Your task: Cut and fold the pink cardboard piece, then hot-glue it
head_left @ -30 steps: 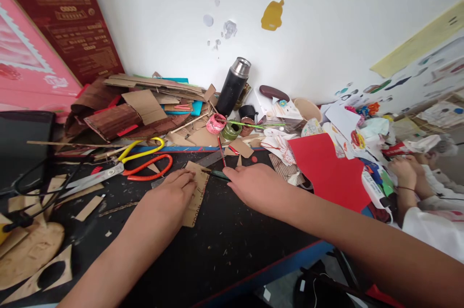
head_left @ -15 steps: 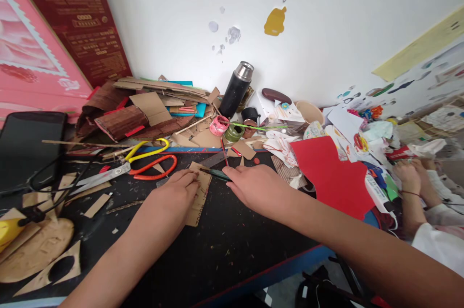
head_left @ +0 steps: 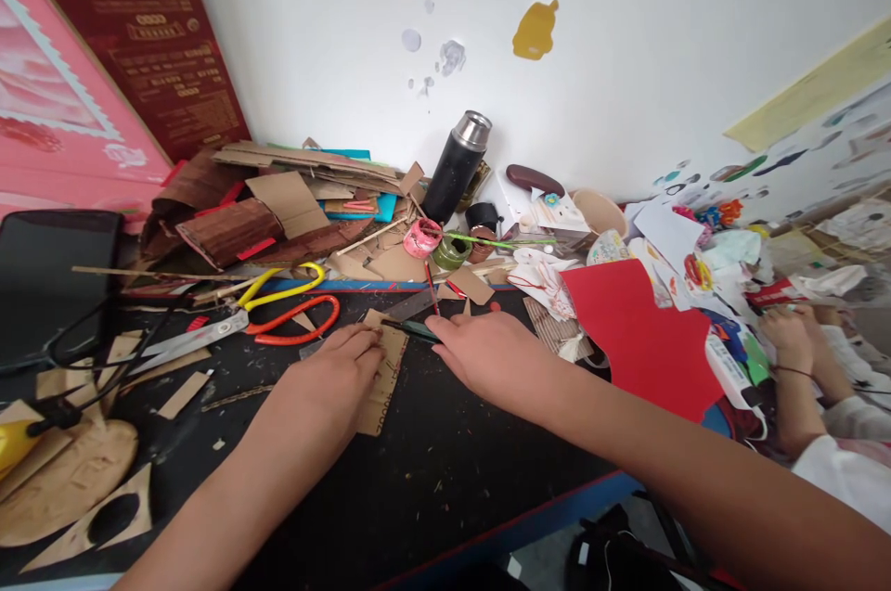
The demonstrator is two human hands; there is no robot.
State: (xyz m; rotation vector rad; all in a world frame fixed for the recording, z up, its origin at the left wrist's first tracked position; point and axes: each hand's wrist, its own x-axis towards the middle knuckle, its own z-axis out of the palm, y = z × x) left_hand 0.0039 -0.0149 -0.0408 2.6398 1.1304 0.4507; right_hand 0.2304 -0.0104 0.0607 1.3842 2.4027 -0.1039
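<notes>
My left hand [head_left: 334,387] presses a small piece of brown cardboard [head_left: 390,378] with printed numbers against the black tabletop, its fingers bent over the left edge. Pinched in my right hand [head_left: 487,354] is a dark green pen-like tool [head_left: 416,329]; its thin black tip reaches the top part of the cardboard. Whether that tip is a blade or a nib cannot be made out. Just behind lies a flat grey strip [head_left: 409,306]. A thin red stick [head_left: 431,285] rises beyond my right fingertips. Scissors [head_left: 229,324] with yellow and orange handles lie open left of my left hand.
Paint jars [head_left: 421,238] and a black thermos [head_left: 456,166] stand at the back, beside stacked cardboard [head_left: 292,206]. A red sheet [head_left: 637,331] lies right of my arm. A tablet [head_left: 56,285] is at far left. Another person's hands [head_left: 790,345] are at far right.
The view has shifted slightly. Both hands keep nearly the same places on the cardboard and the dark green tool.
</notes>
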